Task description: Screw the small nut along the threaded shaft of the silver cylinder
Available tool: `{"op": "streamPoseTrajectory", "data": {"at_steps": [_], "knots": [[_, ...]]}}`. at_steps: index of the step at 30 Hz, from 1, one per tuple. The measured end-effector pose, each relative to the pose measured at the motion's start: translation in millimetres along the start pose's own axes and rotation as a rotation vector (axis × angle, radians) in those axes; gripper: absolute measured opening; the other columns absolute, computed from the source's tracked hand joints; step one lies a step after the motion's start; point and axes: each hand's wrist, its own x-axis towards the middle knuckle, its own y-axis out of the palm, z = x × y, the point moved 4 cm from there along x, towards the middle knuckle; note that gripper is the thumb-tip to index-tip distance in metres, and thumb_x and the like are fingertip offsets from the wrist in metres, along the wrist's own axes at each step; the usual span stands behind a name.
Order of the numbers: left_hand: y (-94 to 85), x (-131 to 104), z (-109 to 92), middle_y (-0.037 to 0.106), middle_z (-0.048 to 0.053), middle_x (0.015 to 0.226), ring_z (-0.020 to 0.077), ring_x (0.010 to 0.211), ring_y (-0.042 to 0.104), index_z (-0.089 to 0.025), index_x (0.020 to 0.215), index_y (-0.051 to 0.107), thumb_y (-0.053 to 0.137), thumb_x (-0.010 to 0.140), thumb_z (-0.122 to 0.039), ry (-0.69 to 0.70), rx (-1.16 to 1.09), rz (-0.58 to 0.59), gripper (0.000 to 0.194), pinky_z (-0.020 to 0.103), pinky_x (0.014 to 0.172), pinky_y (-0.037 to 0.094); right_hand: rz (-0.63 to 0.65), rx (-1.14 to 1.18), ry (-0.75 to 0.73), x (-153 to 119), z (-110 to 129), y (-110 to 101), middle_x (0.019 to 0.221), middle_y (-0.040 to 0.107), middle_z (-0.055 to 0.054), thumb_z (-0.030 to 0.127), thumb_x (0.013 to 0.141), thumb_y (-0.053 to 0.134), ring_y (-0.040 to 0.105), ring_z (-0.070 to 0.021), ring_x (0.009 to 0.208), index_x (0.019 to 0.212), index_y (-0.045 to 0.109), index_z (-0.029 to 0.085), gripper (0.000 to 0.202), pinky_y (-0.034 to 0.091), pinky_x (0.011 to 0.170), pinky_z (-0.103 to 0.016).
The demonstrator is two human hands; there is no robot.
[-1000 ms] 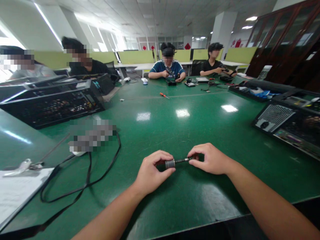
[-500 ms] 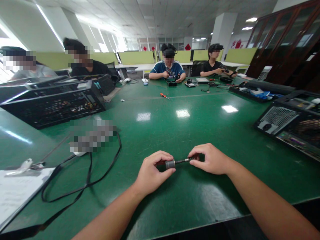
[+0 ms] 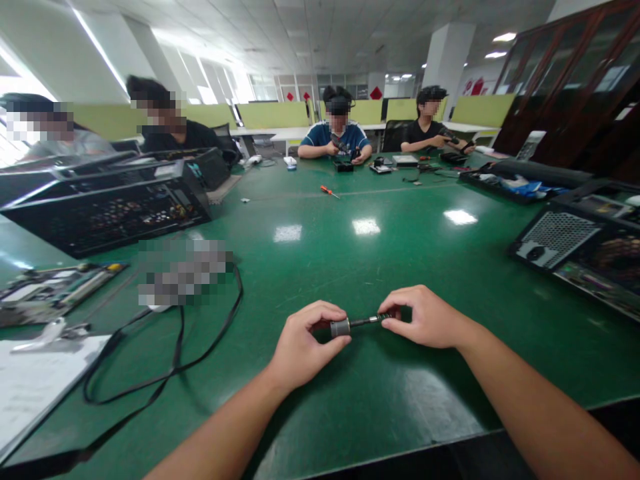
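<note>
Between my hands, low over the green table (image 3: 320,267), lies a small dark metal part (image 3: 341,327) shaped like a cylinder with a thin shaft running to the right. My left hand (image 3: 306,343) grips the cylinder between thumb and fingers. At the shaft's other end is a dark spiral piece (image 3: 384,317), pinched by the thumb and fingertips of my right hand (image 3: 425,317). The shaft lies nearly level, tilted slightly up to the right.
At left are a clipboard (image 3: 50,380), a circuit board (image 3: 60,287), a looped black cable (image 3: 175,367) and a computer case (image 3: 110,207). Another case (image 3: 560,240) stands right. An orange screwdriver (image 3: 327,191) lies further back. Several people sit around the table.
My right hand has shifted very slightly to the right, and more of the spiral piece shows. The circuit board at the left edge now shows. My left hand has stayed in place.
</note>
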Motion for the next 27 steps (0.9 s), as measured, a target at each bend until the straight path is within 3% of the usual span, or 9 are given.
{"op": "streamPoseTrajectory", "data": {"at_steps": [14, 19, 22, 24, 27], "knots": [[-4.7, -1, -2, 0.073, 0.008, 0.099, 0.0218, 0.092, 0.071, -0.018, 0.091, 0.072, 0.079, 0.074, -0.017, -0.041, 0.001, -0.016, 0.019, 0.032, 0.079, 0.060, 0.024, 0.000, 0.062, -1, -7, -5, 0.082, 0.074, -0.002, 0.021, 0.081, 0.070, 0.069, -0.0160, 0.075, 0.090, 0.074, 0.019, 0.011, 0.051, 0.075, -0.029], [-15.6, -11, -14, 0.073, 0.007, 0.098, 0.0209, 0.089, 0.072, -0.019, 0.091, 0.073, 0.078, 0.074, -0.018, -0.130, 0.036, 0.059, 0.017, 0.030, 0.077, 0.061, 0.083, 0.212, 0.144, 6, -12, 8, 0.087, 0.075, -0.004, 0.021, 0.082, 0.070, 0.069, -0.0163, 0.078, 0.106, 0.073, 0.017, 0.025, 0.052, 0.075, -0.029], [-38.6, -34, -21, 0.074, 0.006, 0.096, 0.0204, 0.086, 0.072, -0.021, 0.089, 0.074, 0.077, 0.075, -0.019, -0.164, 0.088, 0.167, 0.014, 0.028, 0.076, 0.062, 0.159, 0.273, 0.154, 17, 3, 27, 0.089, 0.075, -0.004, 0.023, 0.088, 0.065, 0.068, -0.0155, 0.079, 0.110, 0.073, 0.018, 0.024, 0.052, 0.074, -0.028], [-65.1, -57, -20, 0.075, 0.006, 0.096, 0.0215, 0.086, 0.073, -0.022, 0.087, 0.076, 0.078, 0.075, -0.022, -0.212, 0.149, 0.217, 0.012, 0.029, 0.077, 0.062, 0.214, 0.240, 0.123, 27, 26, 46, 0.093, 0.076, -0.005, 0.022, 0.090, 0.061, 0.069, -0.0163, 0.083, 0.109, 0.074, 0.018, 0.023, 0.052, 0.075, -0.028], [-115.7, -94, -17, 0.078, 0.001, 0.090, 0.0233, 0.083, 0.074, -0.028, 0.082, 0.078, 0.084, 0.068, -0.028, -0.309, 0.239, 0.137, 0.014, 0.030, 0.074, 0.064, 0.344, 0.159, -0.034, 50, 75, 83, 0.109, 0.077, -0.007, 0.026, 0.094, 0.057, 0.071, -0.0208, 0.099, 0.109, 0.074, 0.019, 0.024, 0.054, 0.087, -0.031]]}}
